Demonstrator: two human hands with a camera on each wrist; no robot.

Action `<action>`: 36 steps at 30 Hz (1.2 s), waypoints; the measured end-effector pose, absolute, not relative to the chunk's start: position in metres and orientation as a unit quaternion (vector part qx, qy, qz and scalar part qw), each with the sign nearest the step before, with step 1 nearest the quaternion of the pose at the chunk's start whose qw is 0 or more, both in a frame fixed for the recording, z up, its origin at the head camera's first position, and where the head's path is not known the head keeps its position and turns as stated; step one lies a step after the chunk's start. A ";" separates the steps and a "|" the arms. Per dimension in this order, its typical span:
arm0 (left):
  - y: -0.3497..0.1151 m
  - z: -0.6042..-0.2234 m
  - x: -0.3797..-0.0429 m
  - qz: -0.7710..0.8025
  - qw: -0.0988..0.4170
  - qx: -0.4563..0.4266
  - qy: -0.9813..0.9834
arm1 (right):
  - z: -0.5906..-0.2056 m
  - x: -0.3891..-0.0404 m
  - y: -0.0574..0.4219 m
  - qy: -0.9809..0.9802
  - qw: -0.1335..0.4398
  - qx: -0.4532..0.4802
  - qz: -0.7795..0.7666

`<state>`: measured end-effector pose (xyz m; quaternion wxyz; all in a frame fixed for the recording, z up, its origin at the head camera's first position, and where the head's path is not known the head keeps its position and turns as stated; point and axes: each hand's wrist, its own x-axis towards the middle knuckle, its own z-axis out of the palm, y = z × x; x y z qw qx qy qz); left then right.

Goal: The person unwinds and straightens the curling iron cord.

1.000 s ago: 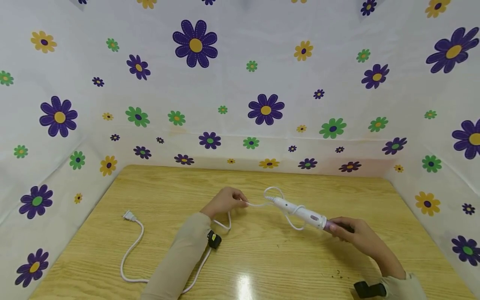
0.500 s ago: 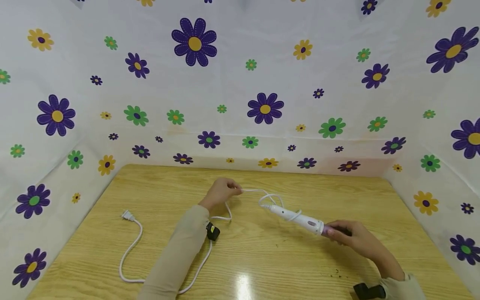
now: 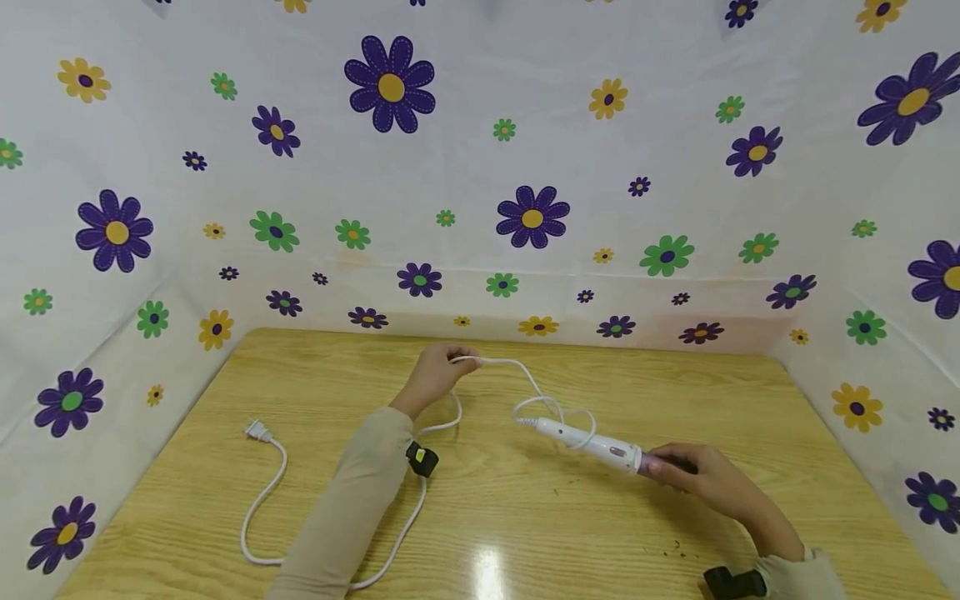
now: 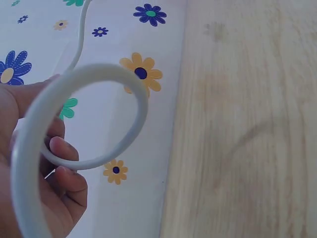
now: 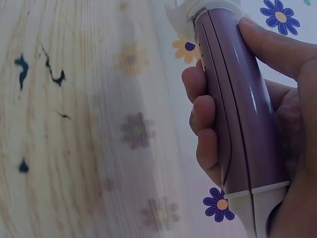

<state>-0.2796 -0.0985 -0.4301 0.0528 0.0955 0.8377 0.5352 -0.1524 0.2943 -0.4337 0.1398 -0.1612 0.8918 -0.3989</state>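
In the head view, my right hand [image 3: 697,479] grips a white-and-purple hair styling iron [image 3: 592,442] by its purple part. The right wrist view shows fingers and thumb around the purple barrel [image 5: 235,99], which has a lengthwise seam. My left hand [image 3: 438,375] pinches the white power cord [image 3: 510,361] between thumb and fingers, over the far middle of the table. From there the cord runs to the iron's cord end, with loose loops about the white handle. Close to the camera in the left wrist view, the cord [image 4: 29,163] curves in a large loop.
The wooden table [image 3: 525,533] has dark marks near its right front. At its left lies the two-prong plug [image 3: 258,431], its cord trailing under my left forearm. A white flower-printed sheet [image 3: 465,175] encloses the back and sides.
My left hand has moved away toward the back of the table, drawing the cord with it. The cord loop around the handle has loosened and widened. The iron has shifted slightly.
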 end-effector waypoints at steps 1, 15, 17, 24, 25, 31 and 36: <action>-0.100 -0.429 -0.279 0.539 0.051 0.095 0.835 | -0.433 -0.152 0.294 0.893 0.139 -0.161 -0.397; -0.116 -0.444 -0.284 0.496 0.080 0.094 0.860 | -0.436 -0.151 0.294 0.898 0.137 -0.159 -0.386; -0.116 -0.448 -0.284 0.476 0.092 0.096 0.869 | -0.438 -0.151 0.294 0.899 0.139 -0.156 -0.384; -0.111 -0.451 -0.287 0.446 0.104 0.119 0.881 | -0.441 -0.152 0.296 0.904 0.133 -0.158 -0.375; -0.109 -0.450 -0.287 0.442 0.104 0.120 0.883 | -0.441 -0.152 0.295 0.905 0.131 -0.158 -0.373; -0.099 -0.442 -0.289 0.404 0.095 0.151 0.897 | -0.441 -0.152 0.294 0.912 0.120 -0.162 -0.358; -0.086 -0.436 -0.288 0.387 0.106 0.199 0.894 | -0.442 -0.153 0.294 0.916 0.114 -0.169 -0.346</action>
